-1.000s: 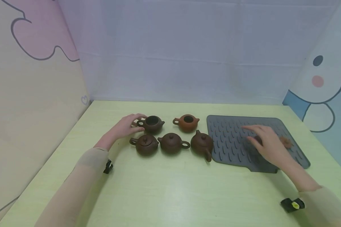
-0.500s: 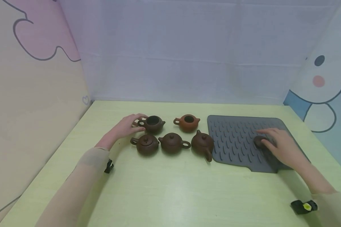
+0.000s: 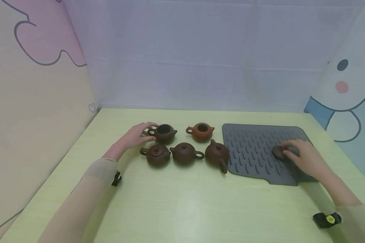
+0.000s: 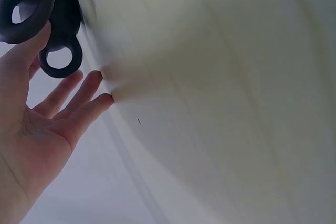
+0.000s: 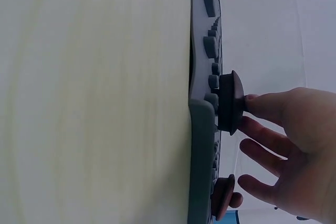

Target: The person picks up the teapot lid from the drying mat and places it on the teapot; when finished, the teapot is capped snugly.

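Observation:
My right hand (image 3: 308, 158) is over the grey mat (image 3: 246, 148), thumb and fingertip pinching a dark brown teapot lid (image 3: 278, 152) at its top. In the right wrist view the lid (image 5: 231, 102) stands close against the mat's raised nubs. A second, reddish lid (image 5: 223, 198) lies on the mat near the lower fingers; the hand hides it in the head view. My left hand (image 3: 136, 135) is at the handle of a dark open teapot (image 3: 164, 132), thumb and forefinger to either side, fingers relaxed. In the left wrist view the lower fingertips (image 4: 107, 97) rest at the table surface.
Beside the open dark pot stands an orange-brown lidless teapot (image 3: 202, 131). In front are three lidded teapots: a left one (image 3: 157, 155), a middle one (image 3: 184, 153) and a right one (image 3: 217, 154) against the mat's edge. Cloth walls rise behind the table.
My right hand has moved right and down onto the dark lid, and its fingers have closed on it. The left hand and the teapots have stayed in place.

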A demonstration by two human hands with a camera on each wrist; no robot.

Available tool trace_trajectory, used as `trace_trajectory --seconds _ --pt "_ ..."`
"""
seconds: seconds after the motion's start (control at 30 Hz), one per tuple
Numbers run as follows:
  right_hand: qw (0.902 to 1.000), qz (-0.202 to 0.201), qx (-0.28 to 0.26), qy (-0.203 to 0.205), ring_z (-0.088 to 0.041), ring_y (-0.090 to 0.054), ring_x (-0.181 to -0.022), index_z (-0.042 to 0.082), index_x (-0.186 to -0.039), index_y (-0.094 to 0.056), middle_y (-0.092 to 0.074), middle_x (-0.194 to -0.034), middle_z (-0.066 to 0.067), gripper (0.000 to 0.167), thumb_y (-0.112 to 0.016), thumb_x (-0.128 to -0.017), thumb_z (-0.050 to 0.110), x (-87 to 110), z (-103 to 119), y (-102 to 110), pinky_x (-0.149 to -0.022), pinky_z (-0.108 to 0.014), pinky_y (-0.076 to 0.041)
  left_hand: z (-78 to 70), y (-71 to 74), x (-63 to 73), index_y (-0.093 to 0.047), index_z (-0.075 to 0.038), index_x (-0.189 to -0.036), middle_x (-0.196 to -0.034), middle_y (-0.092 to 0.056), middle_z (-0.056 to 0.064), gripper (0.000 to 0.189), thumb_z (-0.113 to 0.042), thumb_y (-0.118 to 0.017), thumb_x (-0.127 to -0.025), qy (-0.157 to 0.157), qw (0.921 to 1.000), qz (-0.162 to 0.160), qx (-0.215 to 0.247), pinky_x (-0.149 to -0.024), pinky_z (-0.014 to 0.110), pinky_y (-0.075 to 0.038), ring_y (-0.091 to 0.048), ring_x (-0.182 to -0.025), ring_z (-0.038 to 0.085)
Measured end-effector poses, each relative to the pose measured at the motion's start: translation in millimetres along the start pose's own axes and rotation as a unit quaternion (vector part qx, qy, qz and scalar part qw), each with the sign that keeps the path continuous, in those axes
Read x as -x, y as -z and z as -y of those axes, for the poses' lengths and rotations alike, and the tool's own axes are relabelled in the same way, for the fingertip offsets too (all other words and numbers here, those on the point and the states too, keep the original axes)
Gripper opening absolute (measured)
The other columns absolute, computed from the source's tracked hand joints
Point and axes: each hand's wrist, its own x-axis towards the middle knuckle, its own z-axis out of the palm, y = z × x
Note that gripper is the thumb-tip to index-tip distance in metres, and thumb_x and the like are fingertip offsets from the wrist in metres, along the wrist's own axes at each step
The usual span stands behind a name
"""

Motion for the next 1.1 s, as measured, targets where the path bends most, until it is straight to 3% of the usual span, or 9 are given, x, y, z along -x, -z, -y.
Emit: trace_trajectory --seconds 0.47,0.7,1.1 --pt "0.9995 0.014 -0.018 -0.020 -0.050 -0.056 -0.106 -0.005 -0.109 -0.067 -0.066 -0.110 -0.031 0.022 -0.068 -0.088 0.000 -0.2 -1 2 -0.087 -0.061 -0.043 -0.2 -1.0 -0.2 -0.046 -0.013 -0.145 -0.138 -0.057 0.023 0.057 -0.022 -0.069 -0.093 0.004 1.0000 0.001 0.000 -0.099 0.052 -0.052 -0.067 -0.112 0.039" --pt "0.9997 0.007 -0.013 -0.018 -0.050 -0.058 -0.104 -0.005 -0.107 -0.068 -0.067 -0.108 -0.031 0.020 -0.068 -0.088 -0.001 -0.8 1 3 -0.086 -0.061 -0.043 -1.3 -0.9 1.3 -0.046 -0.020 -0.145 -0.139 -0.058 0.020 0.055 -0.024 -0.068 -0.094 0.018 0.9998 0.003 -0.001 -0.100 0.053 -0.051 -0.064 -0.117 0.039" --pt "0.9990 -0.012 0.015 0.039 -0.042 -0.064 -0.095 -0.002 -0.102 -0.070 -0.072 -0.099 -0.022 0.015 -0.070 -0.087 0.001 -25.1 25 13 -0.081 -0.057 -0.049 -2.3 0.4 3.6 -0.045 -0.025 -0.145 -0.136 -0.062 0.020 0.055 -0.028 -0.067 -0.095 0.028 0.9996 0.005 -0.008 -0.103 0.058 -0.047 -0.063 -0.120 0.040"
